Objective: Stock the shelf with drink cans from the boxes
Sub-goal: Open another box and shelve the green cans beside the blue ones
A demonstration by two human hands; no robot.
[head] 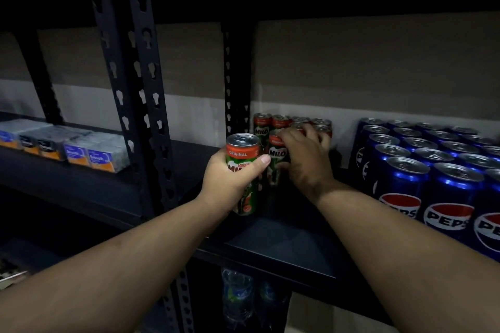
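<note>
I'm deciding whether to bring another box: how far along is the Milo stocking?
Done: a small cluster of Milo cans stands at the shelf's back, beside full Pepsi rows. In hand: the left hand holds a Milo can; the right hand sets another in place. Left: bare shelf in front of them.

- Held can [241, 167]: "ORIGINAL", "MILO" (partly covered by fingers).
- Can behind it [276, 154], at 2 o'clock: "MILO".
- Blue cans [449, 197], 3 o'clock: "PEPSI".
</note>
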